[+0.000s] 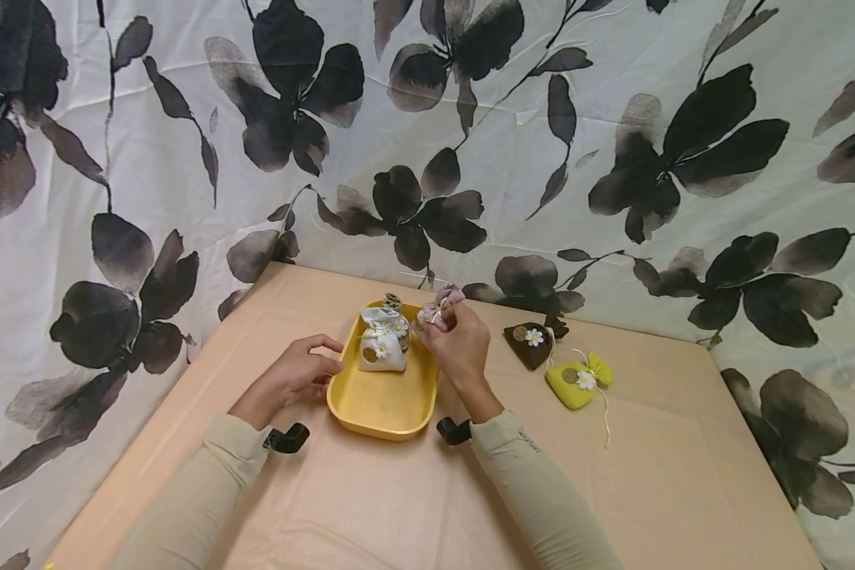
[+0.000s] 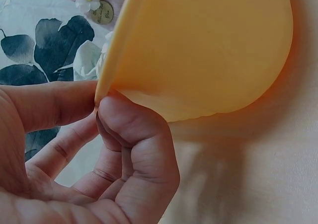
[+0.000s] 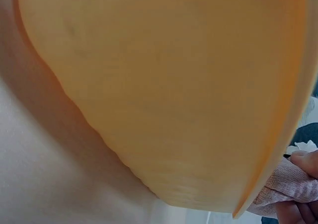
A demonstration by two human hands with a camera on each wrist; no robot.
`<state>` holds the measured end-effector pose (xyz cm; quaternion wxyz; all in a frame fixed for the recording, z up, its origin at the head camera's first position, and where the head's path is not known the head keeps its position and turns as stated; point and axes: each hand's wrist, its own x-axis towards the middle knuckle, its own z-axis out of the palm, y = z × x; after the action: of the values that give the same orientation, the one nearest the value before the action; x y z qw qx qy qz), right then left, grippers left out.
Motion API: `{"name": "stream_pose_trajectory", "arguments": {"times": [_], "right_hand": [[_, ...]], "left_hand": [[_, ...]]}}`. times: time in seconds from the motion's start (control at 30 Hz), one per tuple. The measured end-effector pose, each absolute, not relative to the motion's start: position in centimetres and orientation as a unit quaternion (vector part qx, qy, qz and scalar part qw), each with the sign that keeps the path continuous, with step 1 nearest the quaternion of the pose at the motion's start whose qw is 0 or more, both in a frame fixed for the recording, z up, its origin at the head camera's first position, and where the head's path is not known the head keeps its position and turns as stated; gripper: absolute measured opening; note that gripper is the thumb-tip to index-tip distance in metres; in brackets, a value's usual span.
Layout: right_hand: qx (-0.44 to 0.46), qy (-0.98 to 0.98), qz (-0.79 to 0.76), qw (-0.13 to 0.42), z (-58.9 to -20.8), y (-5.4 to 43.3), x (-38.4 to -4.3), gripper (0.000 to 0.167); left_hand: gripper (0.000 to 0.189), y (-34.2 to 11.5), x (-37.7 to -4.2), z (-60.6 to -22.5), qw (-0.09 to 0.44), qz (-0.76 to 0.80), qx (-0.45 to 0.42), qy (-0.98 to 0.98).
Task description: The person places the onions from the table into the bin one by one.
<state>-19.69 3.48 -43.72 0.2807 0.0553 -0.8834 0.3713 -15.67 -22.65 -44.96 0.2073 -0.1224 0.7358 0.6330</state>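
Observation:
My left hand (image 1: 299, 370) pinches the left rim of a yellow tray (image 1: 381, 408); the left wrist view shows thumb and fingers meeting on the tray edge (image 2: 112, 55). Over the tray's right rim, my right hand (image 1: 463, 348) holds a mauve drawstring pouch (image 1: 447, 297) trimmed with a white flower. Part of that pouch (image 3: 285, 186) shows beyond the tray wall in the right wrist view, between thumb and fingers. Inside the tray stands a white pouch (image 1: 381, 336) with a flower and a round tag. A darker pouch (image 1: 393, 302) is partly hidden behind it.
Right of the tray, a dark brown pouch (image 1: 526, 350) and a yellow-green pouch (image 1: 568, 388) with a trailing cord lie on the tan table (image 1: 655, 443). A white cloth (image 1: 427, 119) with dark flowers hangs behind the table's far edge.

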Motion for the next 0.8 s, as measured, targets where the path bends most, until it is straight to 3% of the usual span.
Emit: {"name": "stream_pose_trajectory", "arguments": {"times": [0.8], "right_hand": [[0.059, -0.887, 0.364, 0.278, -44.52, 3.09, -20.16, 0.028]], "left_hand": [[0.042, -22.78, -15.58, -45.09, 0.205, 0.625, -0.122, 0.743]]}}
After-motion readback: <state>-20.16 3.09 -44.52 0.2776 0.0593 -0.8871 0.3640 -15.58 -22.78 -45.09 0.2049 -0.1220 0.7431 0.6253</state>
